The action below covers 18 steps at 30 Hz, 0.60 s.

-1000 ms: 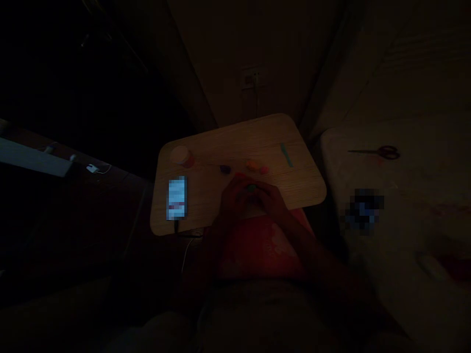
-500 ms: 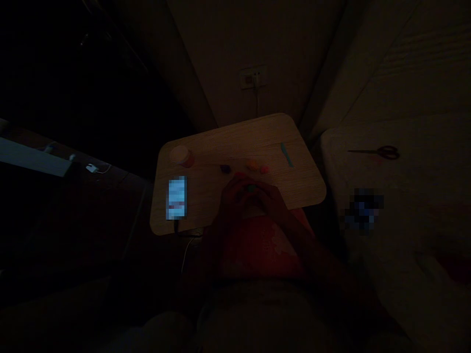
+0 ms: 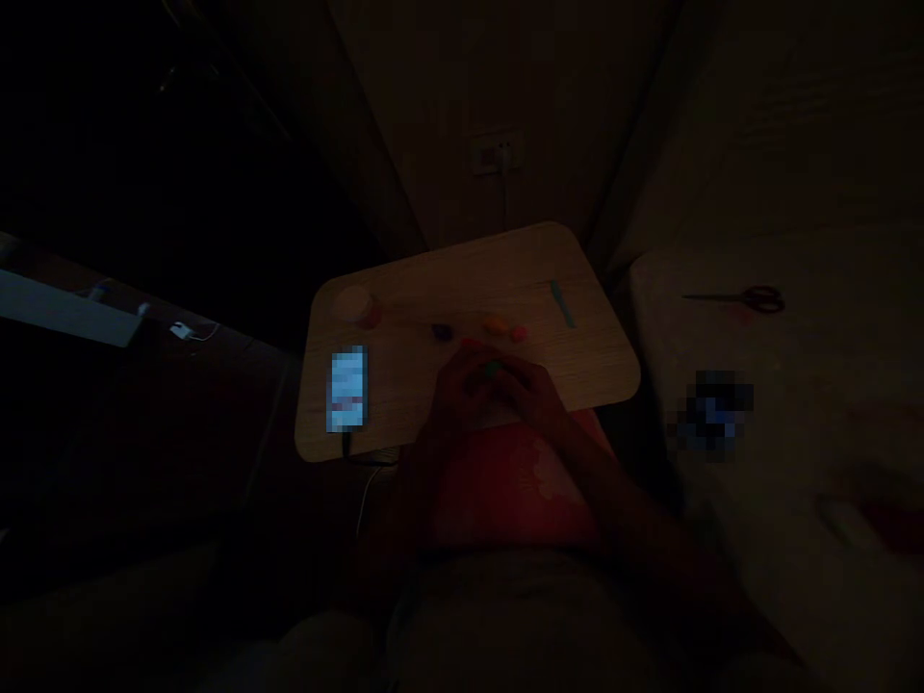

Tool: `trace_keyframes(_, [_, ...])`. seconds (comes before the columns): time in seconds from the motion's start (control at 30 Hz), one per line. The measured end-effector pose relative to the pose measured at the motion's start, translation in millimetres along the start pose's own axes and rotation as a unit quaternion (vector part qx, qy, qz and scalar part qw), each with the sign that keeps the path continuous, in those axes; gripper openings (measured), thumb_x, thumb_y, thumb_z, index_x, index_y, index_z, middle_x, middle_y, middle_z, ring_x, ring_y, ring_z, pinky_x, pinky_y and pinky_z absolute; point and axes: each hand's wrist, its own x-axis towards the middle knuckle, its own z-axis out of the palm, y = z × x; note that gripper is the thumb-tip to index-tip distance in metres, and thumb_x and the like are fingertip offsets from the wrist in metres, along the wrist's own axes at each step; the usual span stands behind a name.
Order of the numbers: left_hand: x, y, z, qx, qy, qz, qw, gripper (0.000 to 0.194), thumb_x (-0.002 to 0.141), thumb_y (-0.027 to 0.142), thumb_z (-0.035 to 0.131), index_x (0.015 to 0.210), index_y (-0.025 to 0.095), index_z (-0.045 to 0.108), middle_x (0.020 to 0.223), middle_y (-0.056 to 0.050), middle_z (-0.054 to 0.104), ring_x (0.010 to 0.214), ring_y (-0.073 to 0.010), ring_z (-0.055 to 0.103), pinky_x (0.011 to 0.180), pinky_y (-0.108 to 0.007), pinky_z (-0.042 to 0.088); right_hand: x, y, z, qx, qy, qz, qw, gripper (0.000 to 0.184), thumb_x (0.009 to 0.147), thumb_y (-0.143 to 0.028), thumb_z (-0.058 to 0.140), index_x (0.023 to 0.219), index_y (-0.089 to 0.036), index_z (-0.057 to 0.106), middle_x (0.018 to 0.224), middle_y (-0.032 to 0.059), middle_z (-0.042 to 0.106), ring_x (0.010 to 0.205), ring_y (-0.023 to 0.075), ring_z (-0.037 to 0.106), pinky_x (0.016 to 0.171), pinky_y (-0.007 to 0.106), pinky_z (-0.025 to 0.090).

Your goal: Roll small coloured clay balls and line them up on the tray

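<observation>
In the dim light my left hand (image 3: pixel 460 383) and my right hand (image 3: pixel 530 393) meet over the near edge of the small wooden table. Both have their fingers curled around a small green lump (image 3: pixel 492 369) that looks like modelling clay. Most of the lump is covered by the fingers. Just beyond my left fingertips a red piece (image 3: pixel 471 343) shows in part. An orange lump (image 3: pixel 495 325) and a pink lump (image 3: pixel 519 333) lie past my right hand. A dark purple lump (image 3: pixel 442 332) is farther left.
On the wooden table (image 3: pixel 404 279) stand a lidded tub (image 3: pixel 355 306) and a lit phone (image 3: pixel 346 390) with a cable. A teal plastic knife (image 3: pixel 562 304) lies at the right. Scissors (image 3: pixel 736 298) rest on the pale surface beside the table. A wall socket (image 3: pixel 497 152) is behind.
Both hands stay at nearly the same spot, still closed around the green lump, with only slight finger movement. The lighting has shifted a little.
</observation>
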Motion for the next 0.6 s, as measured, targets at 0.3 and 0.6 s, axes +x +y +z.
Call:
trace_keyframes(0.3, [0.1,0.7,-2.1,0.01,0.006,0.012,1.0,0.03,0.099,0.042,0.062,0.118,0.022,0.075,0.118,-0.011,0.074,0.113,-0.0239,0.07,0.103,-0.042,0.056,0.1,0.7,1.6,0.011,0.01,0.008,1.0,0.038,0.092,-0.049,0.065,0.111,-0.018,0.077,0.085,0.005,0.073,0.07,0.0179,0.062,0.061,0.029,0.049])
trace_keyframes(0.6, [-1.3,0.5,-1.5,0.02,0.003,0.004,1.0,0.035,0.099,0.046,0.061,0.12,0.022,0.074,0.123,-0.012,0.075,0.118,-0.0254,0.069,0.106,-0.046,0.055,1.2,2.7,1.0,0.024,0.019,-0.002,1.0,0.036,0.089,-0.044,0.067,0.114,-0.02,0.077,0.111,0.0085,0.078,0.093,0.023,0.071,0.08,0.034,0.057])
